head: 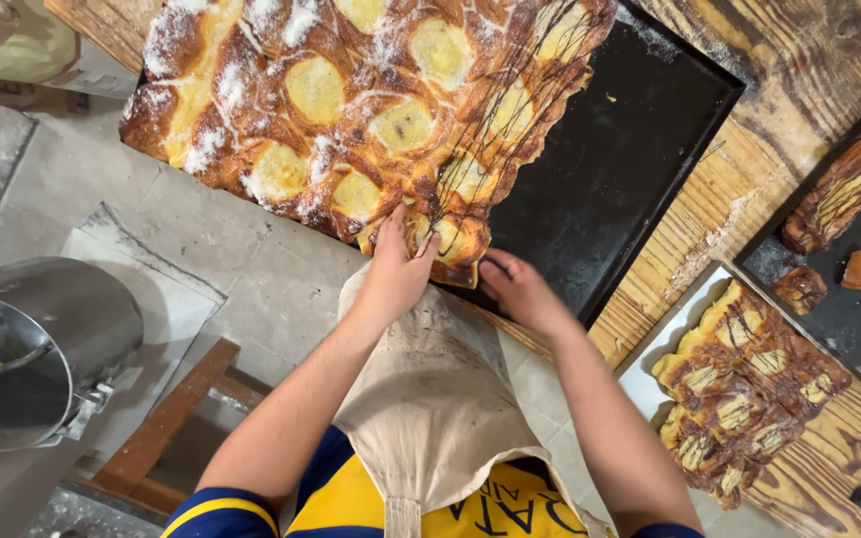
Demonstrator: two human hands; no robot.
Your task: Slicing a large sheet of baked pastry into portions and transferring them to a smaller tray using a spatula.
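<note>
Golden-brown and dusted with white sugar, the large flat sheet of baked pastry with round yellow custard spots (351, 100) lies across the black rectangular metal baking tray (610, 159), which sits on a pale grained wooden worktop (729, 209). The pastry overhangs the tray's near-left side and pokes out past the worktop's edge above the grey stone floor (102, 189). To the right of the pastry a broad stretch of the tray is bare and dark, open room reaching to its raised rim.

The left hand (396, 264) rests on the pastry's near corner, fingers close together and curled over the crust, gripping its edge. The right hand (518, 289) lies just beside it at the tray's near rim, fingers bent and narrow, tips against the same pastry corner; whether it grips the crust or only touches it cannot be told. A beige cloth apron (430, 399) hangs between the forearms.

Right of the tray, a white-lined tray of chocolate-striped pastry squares (739, 399) sits at the worktop's near edge, well apart from the hands. On the floor to the left stands a steel mixing bowl (32, 349), with a brown wooden frame (171, 418) near it.
</note>
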